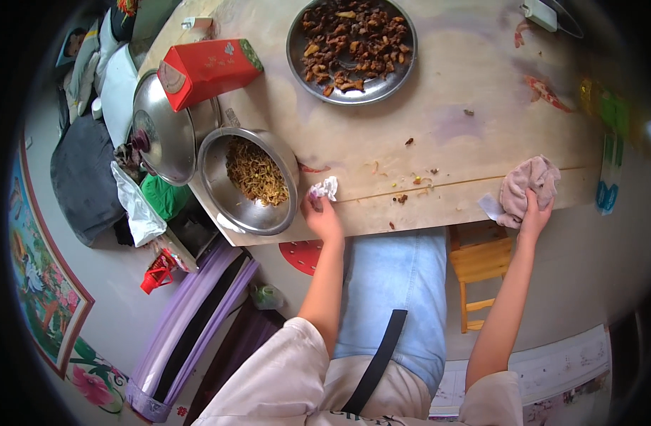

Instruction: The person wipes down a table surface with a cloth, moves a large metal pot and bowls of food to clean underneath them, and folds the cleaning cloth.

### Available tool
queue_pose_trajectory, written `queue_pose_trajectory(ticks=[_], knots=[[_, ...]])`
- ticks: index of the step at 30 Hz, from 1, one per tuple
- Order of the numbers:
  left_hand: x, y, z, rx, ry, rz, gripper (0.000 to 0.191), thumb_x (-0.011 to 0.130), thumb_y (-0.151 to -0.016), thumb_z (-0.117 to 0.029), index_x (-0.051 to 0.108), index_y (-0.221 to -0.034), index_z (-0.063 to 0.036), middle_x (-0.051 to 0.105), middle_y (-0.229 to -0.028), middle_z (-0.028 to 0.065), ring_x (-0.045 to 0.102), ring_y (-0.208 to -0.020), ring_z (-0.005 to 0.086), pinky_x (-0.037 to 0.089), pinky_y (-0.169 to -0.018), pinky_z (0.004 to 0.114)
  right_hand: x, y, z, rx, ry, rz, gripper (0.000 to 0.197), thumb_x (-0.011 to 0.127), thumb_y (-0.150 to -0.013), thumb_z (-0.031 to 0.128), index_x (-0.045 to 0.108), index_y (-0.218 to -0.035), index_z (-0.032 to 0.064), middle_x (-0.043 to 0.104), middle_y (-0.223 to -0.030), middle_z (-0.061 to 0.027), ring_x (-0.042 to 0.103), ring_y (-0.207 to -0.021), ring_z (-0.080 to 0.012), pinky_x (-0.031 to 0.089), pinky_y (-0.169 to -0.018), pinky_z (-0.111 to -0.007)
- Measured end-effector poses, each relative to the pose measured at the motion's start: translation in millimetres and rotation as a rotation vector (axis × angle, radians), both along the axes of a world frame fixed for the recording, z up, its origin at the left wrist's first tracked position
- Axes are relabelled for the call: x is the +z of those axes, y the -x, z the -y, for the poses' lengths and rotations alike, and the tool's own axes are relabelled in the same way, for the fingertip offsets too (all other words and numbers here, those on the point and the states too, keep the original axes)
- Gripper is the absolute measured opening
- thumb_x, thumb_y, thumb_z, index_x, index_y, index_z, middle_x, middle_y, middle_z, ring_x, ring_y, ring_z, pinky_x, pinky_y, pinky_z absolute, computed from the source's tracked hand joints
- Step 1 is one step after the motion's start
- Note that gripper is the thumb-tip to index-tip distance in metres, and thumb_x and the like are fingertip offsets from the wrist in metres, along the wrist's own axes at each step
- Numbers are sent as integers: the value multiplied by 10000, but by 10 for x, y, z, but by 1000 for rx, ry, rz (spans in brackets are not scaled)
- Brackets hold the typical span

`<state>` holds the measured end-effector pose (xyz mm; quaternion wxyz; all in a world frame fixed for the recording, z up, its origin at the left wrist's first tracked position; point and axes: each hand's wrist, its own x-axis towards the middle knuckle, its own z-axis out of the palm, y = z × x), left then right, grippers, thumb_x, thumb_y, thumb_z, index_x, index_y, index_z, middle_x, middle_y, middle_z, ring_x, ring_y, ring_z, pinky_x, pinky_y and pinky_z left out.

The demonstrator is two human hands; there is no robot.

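Observation:
My left hand (323,217) pinches a crumpled white paper tissue (325,189) with a purplish patch, just right of a steel bowl (211,175). Bean sprouts (259,173) lie inside that bowl. At the table's near right side, my right hand (535,215) grips a bunched pink cloth (528,183), whose white tag (489,206) sticks out to the left. Between my hands, food scraps (401,198) are scattered on the light tabletop (357,144), on both sides of a seam. My fingertips are partly hidden by the cloth and the tissue.
A round steel tray (352,98) of browned food pieces stands farther back. Left of it are a red box (211,72) and a lidded steel pot (165,128). A white adapter (539,16) lies at the far right. Below the table edge stands a wooden chair (480,261).

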<state>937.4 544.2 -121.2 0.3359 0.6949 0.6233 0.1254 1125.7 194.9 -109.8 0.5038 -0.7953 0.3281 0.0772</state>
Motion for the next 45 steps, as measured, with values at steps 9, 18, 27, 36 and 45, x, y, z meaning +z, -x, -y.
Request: queue_pose_trajectory(ticks=[9,18,27,36,45], knots=[[-126,-177,-37,-140,-265,-105,196,636,-723,-41,576,-907,-10,557,-841,92,546,-763,216,456,-710,306,-28,-3,-37,20,63,-7,578,663,-731,115,428,-1237,-35,496,-1213,-127,479,-1083,-208,359,-931,-297],[-76,-87,-125,-481,-408,-226,173,656,-739,-92,641,-908,-59,635,-899,74,614,-775,230,491,-706,310,-60,9,6,50,86,10,676,683,-717,148,369,-1270,-82,465,-1250,-158,455,-1120,-224,345,-951,-305],[-54,-124,-228,-477,-297,-275,126,621,-775,-123,619,-893,-78,619,-845,58,606,-733,209,483,-661,311,-76,20,8,15,99,-31,782,703,-696,184,300,-1299,-108,423,-1284,-185,433,-1149,-235,338,-962,-307],[57,-118,-196,-651,-359,-278,240,676,-744,-188,638,-979,-155,605,-892,23,595,-755,197,482,-652,311,-34,10,-60,11,93,-31,742,702,-699,170,330,-1282,-96,454,-1253,-178,453,-1123,-231,353,-948,-307],[-32,-81,-314,-723,-356,-212,155,650,-774,-132,601,-899,-56,592,-917,84,585,-809,259,475,-707,320,-72,18,-54,16,108,-11,726,701,-699,158,340,-1275,-98,457,-1253,-171,456,-1118,-225,350,-949,-302]])
